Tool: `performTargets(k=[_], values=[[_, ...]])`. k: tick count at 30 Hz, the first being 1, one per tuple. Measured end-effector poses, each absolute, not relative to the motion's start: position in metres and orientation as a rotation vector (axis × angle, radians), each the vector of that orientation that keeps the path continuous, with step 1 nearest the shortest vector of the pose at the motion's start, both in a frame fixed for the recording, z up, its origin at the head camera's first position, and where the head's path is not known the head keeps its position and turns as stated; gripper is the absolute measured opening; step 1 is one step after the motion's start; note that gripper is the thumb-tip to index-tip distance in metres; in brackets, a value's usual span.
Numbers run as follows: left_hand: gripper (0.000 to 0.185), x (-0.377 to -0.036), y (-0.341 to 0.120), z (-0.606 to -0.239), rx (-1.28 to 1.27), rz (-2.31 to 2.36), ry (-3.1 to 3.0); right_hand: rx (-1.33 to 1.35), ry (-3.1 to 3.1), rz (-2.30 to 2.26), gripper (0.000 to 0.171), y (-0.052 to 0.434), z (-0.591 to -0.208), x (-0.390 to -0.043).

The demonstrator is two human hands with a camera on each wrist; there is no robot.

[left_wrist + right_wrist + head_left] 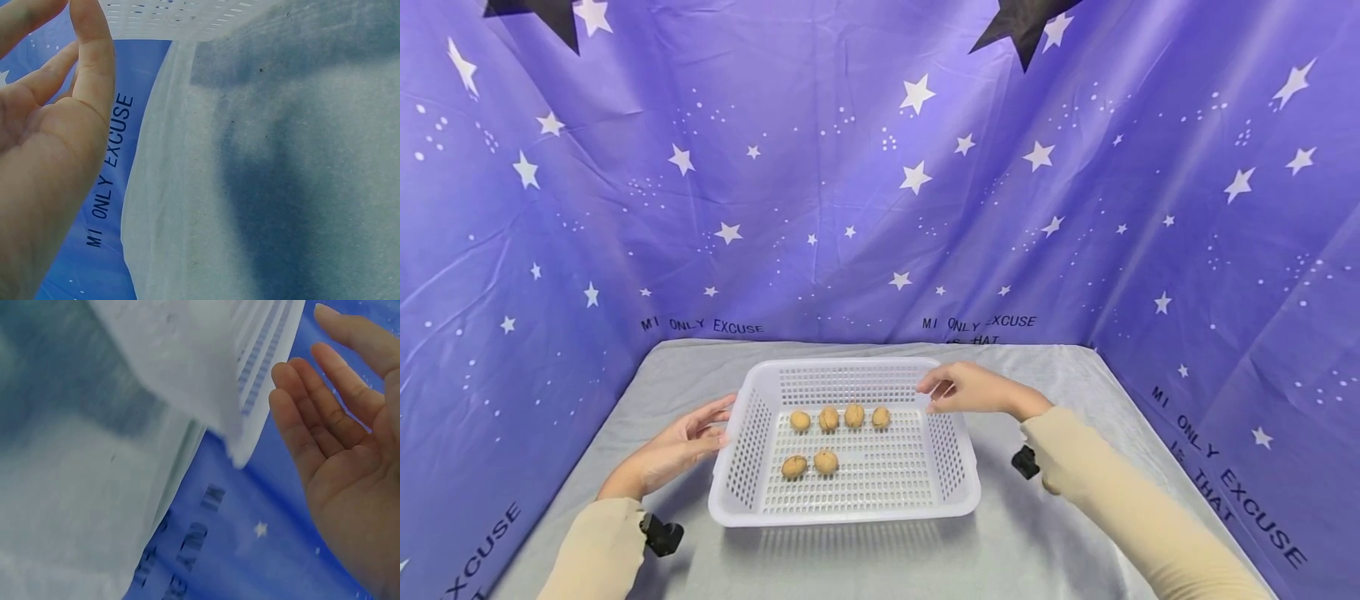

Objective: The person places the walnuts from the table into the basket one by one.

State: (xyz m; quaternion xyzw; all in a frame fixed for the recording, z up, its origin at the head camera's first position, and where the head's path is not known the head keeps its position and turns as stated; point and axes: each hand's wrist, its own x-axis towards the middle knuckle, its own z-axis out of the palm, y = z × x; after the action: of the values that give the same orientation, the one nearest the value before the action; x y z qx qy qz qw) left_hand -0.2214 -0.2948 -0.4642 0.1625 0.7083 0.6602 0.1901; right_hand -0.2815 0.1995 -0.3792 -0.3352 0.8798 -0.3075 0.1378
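Note:
A white perforated plastic basket stands on the grey cloth, appearing tilted toward the camera. Inside it, several walnuts form a back row, and two more walnuts sit nearer the front left. At the basket's left rim is my left hand, fingers spread and loosely bent, its tips at or touching the edge. My right hand hovers over the back right corner with loosely curved fingers. The right wrist view shows that palm holding nothing. Whether the left fingertips press on the rim cannot be told.
Grey cloth covers the table. Purple star-printed curtains enclose the back and both sides. A small black device is on the left wrist, another black device on the right.

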Motion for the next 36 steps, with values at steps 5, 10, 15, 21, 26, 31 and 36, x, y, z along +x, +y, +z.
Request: performTargets(k=[5,10,15,21,26,31,36], values=[[0.072,-0.223,-0.295,-0.465,0.465,1.855,1.995,-0.941,2.597,-0.924,0.038,0.234,-0.378,-0.276],[0.072,-0.223,-0.296,-0.466,0.482,1.863,1.992,-0.887,2.663,-0.928,0.038,0.268,-0.379,-0.269],[0.071,-0.222,-0.295,-0.466,0.487,1.878,1.982,-0.84,2.695,-0.939,0.034,0.302,-0.388,-0.263],[0.072,-0.222,-0.295,-0.466,0.485,1.871,1.98,-0.72,2.732,-0.938,0.031,0.335,-0.414,-0.255],[0.071,-0.222,-0.296,-0.467,0.499,1.868,1.98,-0.534,2.692,-0.998,0.034,0.351,-0.439,-0.25],[0.07,-0.223,-0.297,-0.468,0.509,1.871,1.977,-0.459,2.627,-1.033,0.039,0.361,-0.462,-0.244],[0.07,-0.224,-0.296,-0.469,0.515,1.868,1.976,-0.477,2.599,-1.062,0.041,0.368,-0.472,-0.241]])
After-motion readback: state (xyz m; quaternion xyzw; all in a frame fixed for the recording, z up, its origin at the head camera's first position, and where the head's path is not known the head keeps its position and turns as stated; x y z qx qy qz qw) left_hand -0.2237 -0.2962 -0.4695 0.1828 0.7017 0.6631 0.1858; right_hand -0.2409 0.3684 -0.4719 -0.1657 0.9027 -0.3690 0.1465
